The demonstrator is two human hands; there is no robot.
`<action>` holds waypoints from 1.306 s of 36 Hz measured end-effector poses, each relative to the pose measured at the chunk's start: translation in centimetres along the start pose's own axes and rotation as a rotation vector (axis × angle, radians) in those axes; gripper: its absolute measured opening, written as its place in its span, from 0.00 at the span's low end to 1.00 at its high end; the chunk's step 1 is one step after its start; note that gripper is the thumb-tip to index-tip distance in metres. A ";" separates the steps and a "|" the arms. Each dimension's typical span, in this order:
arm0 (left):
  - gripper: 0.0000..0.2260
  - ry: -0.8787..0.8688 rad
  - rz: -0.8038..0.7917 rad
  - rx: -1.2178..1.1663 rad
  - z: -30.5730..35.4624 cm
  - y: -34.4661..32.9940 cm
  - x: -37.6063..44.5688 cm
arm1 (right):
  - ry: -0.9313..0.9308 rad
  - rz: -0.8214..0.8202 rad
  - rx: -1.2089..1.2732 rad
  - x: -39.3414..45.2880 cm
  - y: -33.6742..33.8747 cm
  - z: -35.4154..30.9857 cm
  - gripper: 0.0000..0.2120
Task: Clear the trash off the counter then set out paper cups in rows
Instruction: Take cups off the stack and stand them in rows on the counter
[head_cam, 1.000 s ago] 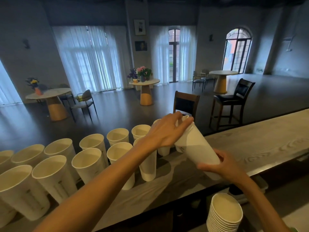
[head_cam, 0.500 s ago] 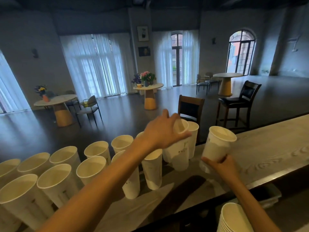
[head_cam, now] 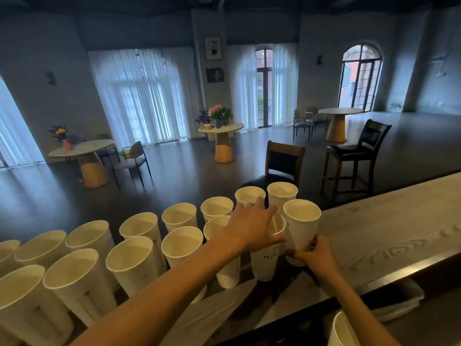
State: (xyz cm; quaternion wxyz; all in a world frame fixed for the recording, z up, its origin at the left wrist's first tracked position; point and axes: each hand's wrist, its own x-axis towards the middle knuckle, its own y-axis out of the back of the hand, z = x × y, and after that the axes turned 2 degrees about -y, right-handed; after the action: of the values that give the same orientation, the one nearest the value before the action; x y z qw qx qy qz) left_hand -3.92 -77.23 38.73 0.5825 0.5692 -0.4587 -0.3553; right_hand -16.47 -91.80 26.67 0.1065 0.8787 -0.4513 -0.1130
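Note:
Several white paper cups stand upright in two rows on the grey wooden counter (head_cam: pixel 389 221), running from the lower left to the centre. My left hand (head_cam: pixel 252 227) grips the rim of a cup (head_cam: pixel 268 260) at the right end of the near row, and that cup rests on the counter. Just to its right, my right hand (head_cam: pixel 313 255) holds the base of another upright cup (head_cam: pixel 301 223). Two more cups (head_cam: pixel 282 193) stand behind them at the far edge.
A stack of nested white cups (head_cam: pixel 343 330) sits below the counter at the lower right. A bin with a liner (head_cam: pixel 401 300) is under the counter edge. Two dark bar chairs (head_cam: pixel 284 161) stand beyond the counter. Round tables with flowers fill the room.
My left hand pulled one cup off the stack and set it down in the near row. My right hand brought the remaining cup upright and lowered it beside it.

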 end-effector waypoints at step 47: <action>0.47 -0.512 -0.341 -0.019 17.7 -11.4 -2.7 | -0.101 0.236 0.124 -17.2 12.6 13.0 0.18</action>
State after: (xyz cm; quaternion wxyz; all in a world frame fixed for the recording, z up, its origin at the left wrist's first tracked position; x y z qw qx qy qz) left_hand -20.18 -81.81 25.92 0.3854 0.5245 -0.4851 -0.5840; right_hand -39.75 -86.05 19.72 0.0417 0.8176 -0.5625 -0.1156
